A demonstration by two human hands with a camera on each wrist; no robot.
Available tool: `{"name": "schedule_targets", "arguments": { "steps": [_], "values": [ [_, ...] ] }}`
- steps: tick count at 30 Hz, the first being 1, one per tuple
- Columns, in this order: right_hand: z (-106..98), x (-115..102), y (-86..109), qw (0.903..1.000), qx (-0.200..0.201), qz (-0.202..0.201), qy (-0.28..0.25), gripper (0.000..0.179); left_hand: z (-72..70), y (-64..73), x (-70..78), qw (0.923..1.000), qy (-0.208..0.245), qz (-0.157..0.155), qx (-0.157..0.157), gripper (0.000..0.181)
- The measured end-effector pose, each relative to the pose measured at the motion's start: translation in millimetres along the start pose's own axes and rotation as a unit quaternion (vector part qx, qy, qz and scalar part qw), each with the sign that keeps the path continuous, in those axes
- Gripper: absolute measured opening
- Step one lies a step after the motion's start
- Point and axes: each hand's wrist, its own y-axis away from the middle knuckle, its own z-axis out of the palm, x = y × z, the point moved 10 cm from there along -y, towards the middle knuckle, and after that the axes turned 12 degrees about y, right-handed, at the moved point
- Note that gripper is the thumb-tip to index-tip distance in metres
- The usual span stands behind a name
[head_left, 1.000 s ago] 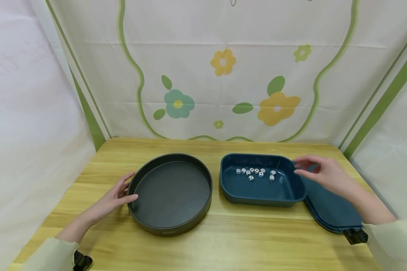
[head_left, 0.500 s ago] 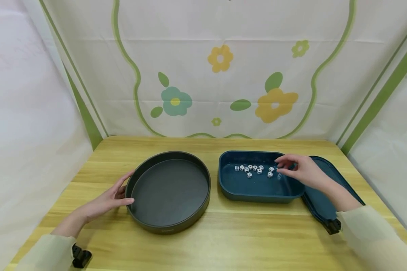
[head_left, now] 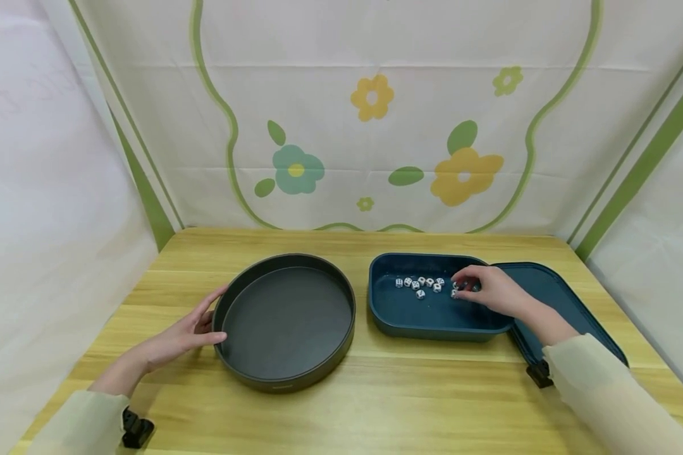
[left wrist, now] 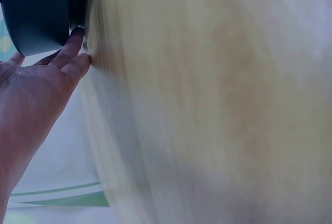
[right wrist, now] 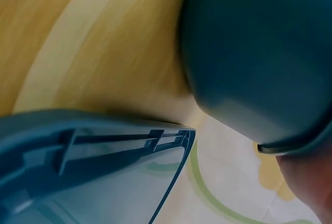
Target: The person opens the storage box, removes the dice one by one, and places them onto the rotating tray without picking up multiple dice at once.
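Observation:
My left hand holds the left side of a round dark grey baking pan, thumb over the rim and fingers along the outer wall. In the left wrist view, fingertips of the left hand touch the pan's side. My right hand reaches into a dark blue rectangular box. Its thumb and fingers stand apart around the dice at the right of the group. Several white dice lie on the box floor. In the right wrist view the box wall hides the fingers.
A dark blue lid lies to the right of the box, under my right forearm. The wooden table runs back to a white flowered curtain. White cloth also hangs on both sides.
My right hand has moved left and down, from the box's right rim to the dice inside. My left hand has stayed on the pan.

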Motion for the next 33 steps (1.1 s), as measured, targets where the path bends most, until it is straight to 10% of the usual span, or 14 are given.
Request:
{"name": "schedule_targets", "arguments": {
  "steps": [17, 33],
  "values": [
    [18.4, -7.1, -11.0, 0.9965, -0.083, -0.003, 0.008, 0.023, 3.1, 0.3, 2.5, 1.0, 0.005, 0.002, -0.004, 0.087],
    [34.4, -16.7, -15.6, 0.9957, -0.078, -0.025, -0.044, 0.012, 4.3, 1.2, 3.1, 1.0, 0.001, 0.007, -0.004, 0.085]
  ]
}}
